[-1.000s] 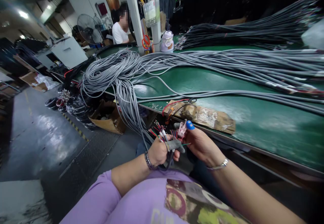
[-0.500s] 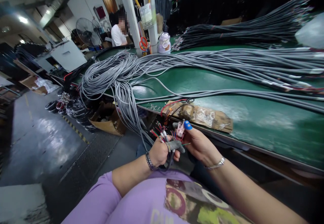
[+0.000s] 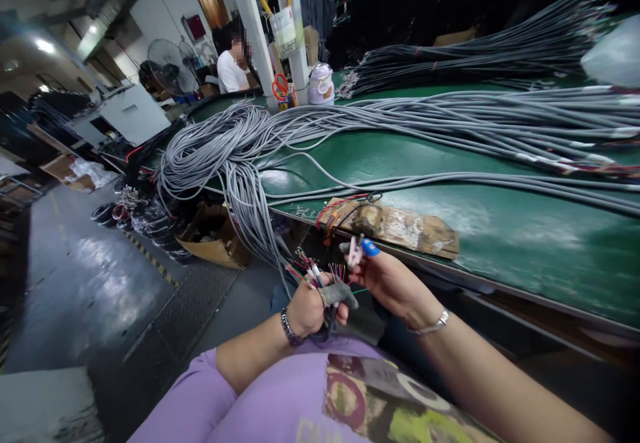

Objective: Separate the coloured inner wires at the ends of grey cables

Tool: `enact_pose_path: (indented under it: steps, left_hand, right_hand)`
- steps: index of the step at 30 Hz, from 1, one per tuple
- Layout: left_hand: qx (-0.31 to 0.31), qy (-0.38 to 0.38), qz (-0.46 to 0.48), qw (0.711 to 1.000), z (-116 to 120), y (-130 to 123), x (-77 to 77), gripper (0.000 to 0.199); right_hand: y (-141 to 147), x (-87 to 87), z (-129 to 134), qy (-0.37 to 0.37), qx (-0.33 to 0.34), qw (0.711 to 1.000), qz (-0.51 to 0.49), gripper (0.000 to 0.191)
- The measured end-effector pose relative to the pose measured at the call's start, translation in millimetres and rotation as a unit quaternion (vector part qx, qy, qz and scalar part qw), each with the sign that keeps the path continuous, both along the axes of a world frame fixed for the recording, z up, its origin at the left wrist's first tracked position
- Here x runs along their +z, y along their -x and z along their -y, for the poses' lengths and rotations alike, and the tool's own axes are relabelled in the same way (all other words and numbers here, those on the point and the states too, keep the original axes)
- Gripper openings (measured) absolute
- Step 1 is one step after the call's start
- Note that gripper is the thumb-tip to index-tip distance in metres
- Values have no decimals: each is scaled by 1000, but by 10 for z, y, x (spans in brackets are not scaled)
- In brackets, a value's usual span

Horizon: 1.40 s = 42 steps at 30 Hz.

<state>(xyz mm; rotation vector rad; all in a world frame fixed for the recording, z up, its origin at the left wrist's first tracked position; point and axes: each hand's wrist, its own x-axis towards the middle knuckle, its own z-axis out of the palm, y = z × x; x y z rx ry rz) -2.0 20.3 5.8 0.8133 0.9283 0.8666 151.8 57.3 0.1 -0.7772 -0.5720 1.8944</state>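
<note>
My left hand (image 3: 315, 304), with a grey covering on its thumb, is closed round several grey cables whose stripped ends (image 3: 311, 273) fan out in thin coloured wires. To its right, my right hand (image 3: 387, 279) pinches a small pale pink connector-like piece (image 3: 355, 252); a blue cover is on the thumb. A green wire sticks out between the two hands. Just beyond them, a worn wooden board (image 3: 415, 229) with a red and a black lead lies on the edge of the green table (image 3: 525, 256).
Long grey cables (image 3: 210, 146) lie coiled and stretched over the table, some hanging off its edge. Dark cable bundles (image 3: 465, 49), a purple-white tub (image 3: 321, 85) and posts stand behind. A cardboard box (image 3: 215, 233) is on the floor; a person in white (image 3: 233, 71) sits far back.
My left hand has shifted slightly left and down with the cables. The pink piece in my right hand is now farther from the wire ends, and the gap between the hands is wider.
</note>
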Motion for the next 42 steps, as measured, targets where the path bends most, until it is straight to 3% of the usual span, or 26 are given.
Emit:
enact_pose_path:
  steps: [6,15,21,27,30,35,39,42]
  left_hand:
    - [51,-11,5,999,-10,-62,67,43]
    - [91,-5,-11,996,-44,-151,47,40]
    - [58,3,-41,997,-47,-162,72,42]
    - [79,0,-25,997,3,-129,56,43]
    - [61,-3,-24,998,28,-85,38,44]
    - [24,-16,-2,1000,1,-34,27,44]
    - [-5,-19,4,1000,-55,-46,39,45]
    - [-21,-17,4,1000,-90,-70,45,45]
  right_hand:
    - [7,22,8,-9,-8,1000,24,35]
    - [-40,-20,-34,-27,-12,999,44,31]
    - [-22,-5,-16,-27,-26,998,43,33]
    - [-20,-9,15,-12,-3,1000,14,37]
    - [-31,-11,1,12,10,1000,10,42]
    - [-29,19,-25,-18,8,1000,19,26]
    - [-8,22,-16,-26,9,999,26,29]
    - [16,0,5,-67,-51,992,90,35]
